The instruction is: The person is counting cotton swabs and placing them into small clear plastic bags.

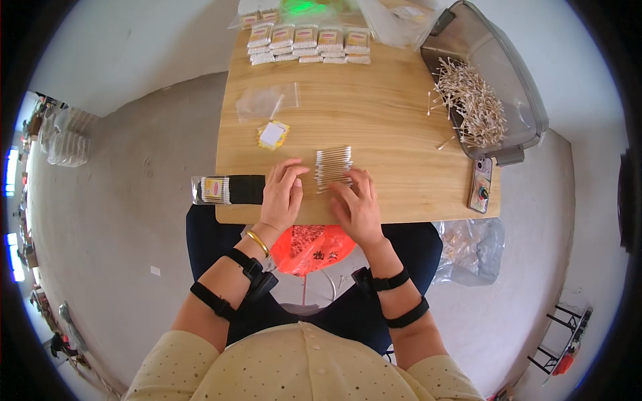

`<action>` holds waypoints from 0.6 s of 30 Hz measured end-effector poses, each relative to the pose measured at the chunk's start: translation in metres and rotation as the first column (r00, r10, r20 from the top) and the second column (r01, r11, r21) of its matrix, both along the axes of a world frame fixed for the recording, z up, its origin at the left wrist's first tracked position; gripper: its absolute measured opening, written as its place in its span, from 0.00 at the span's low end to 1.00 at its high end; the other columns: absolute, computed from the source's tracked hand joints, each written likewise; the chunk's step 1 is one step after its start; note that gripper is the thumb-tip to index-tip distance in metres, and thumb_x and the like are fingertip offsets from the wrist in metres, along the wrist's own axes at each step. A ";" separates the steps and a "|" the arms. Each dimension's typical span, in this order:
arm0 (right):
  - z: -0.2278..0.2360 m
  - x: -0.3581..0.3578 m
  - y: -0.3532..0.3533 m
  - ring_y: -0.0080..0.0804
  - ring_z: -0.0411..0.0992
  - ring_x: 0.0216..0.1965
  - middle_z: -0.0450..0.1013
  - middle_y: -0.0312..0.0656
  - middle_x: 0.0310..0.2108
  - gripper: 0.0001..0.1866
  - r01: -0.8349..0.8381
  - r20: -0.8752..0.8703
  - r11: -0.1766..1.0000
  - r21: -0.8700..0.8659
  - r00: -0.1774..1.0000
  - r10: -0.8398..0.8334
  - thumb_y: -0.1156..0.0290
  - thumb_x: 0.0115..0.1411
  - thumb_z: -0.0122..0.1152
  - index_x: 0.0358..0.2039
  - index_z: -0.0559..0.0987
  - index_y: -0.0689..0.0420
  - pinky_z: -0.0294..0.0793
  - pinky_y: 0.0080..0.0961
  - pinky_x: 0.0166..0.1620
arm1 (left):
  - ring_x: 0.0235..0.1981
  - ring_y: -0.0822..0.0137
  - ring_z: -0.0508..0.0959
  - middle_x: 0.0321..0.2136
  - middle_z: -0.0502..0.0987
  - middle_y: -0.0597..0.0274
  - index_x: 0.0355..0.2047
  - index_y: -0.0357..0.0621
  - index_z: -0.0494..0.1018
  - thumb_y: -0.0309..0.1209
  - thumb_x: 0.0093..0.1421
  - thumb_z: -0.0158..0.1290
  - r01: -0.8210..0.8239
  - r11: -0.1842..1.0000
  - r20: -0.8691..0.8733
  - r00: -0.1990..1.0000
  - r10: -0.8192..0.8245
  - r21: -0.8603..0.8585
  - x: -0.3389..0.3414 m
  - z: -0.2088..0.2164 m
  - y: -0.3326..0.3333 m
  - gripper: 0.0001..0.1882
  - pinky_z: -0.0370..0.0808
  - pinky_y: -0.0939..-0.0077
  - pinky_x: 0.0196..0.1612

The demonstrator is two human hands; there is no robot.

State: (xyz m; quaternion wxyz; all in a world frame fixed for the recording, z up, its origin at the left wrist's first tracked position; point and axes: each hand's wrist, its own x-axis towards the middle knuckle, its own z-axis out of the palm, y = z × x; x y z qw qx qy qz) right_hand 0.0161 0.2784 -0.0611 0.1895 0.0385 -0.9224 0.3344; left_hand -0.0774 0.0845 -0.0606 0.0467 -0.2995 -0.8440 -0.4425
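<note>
A row of cotton swabs [332, 165] lies side by side on the wooden table in front of me. My right hand [362, 206] rests at the row's lower right, its fingertips touching the swab ends and its fingers apart. Just left of the row is my left hand [283, 195], fingers loosely bent and apart, holding nothing. Beside its wrist, a clear packet of swabs [215, 190] with a yellow card lies by a black pad [247, 189] at the table's left edge. Farther up sit small yellow-and-white cards [273, 135] and flat clear bags [267, 101].
Filled swab packs [305, 39] stand stacked at the table's far side. A grey plastic bin [518, 100] on its side spills loose swabs [471, 107] at the right. Below it lies a phone [480, 186]. A red bag [311, 248] hangs between my knees; a clear bag [473, 252] is at right.
</note>
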 end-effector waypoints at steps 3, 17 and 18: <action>0.000 -0.005 -0.002 0.55 0.63 0.64 0.67 0.48 0.55 0.17 0.008 -0.001 1.000 0.020 1.000 -0.008 0.72 0.56 0.68 0.48 0.82 0.52 0.61 0.56 0.69 | 0.51 0.45 0.75 0.52 0.75 0.50 0.47 0.42 0.75 0.26 0.66 0.47 0.006 1.000 -0.004 1.000 -0.006 -0.011 0.000 0.000 0.000 0.11 0.71 0.54 0.55; -0.001 -0.018 -0.004 0.56 0.64 0.61 0.67 0.48 0.54 0.15 0.022 -0.011 1.000 0.005 1.000 -0.022 0.74 0.56 0.67 0.46 0.81 0.53 0.61 0.57 0.68 | 0.51 0.44 0.74 0.52 0.74 0.51 0.45 0.42 0.74 0.25 0.64 0.49 0.005 0.999 -0.023 1.000 -0.006 -0.040 -0.001 -0.002 -0.001 0.10 0.70 0.53 0.55; -0.001 -0.019 -0.004 0.56 0.64 0.61 0.67 0.48 0.54 0.15 0.022 -0.015 1.000 0.017 1.000 -0.021 0.75 0.57 0.66 0.46 0.81 0.53 0.61 0.57 0.68 | 0.51 0.44 0.74 0.52 0.74 0.51 0.45 0.42 0.74 0.25 0.64 0.49 0.003 0.999 -0.025 1.000 -0.004 -0.042 -0.001 -0.002 0.000 0.10 0.70 0.53 0.55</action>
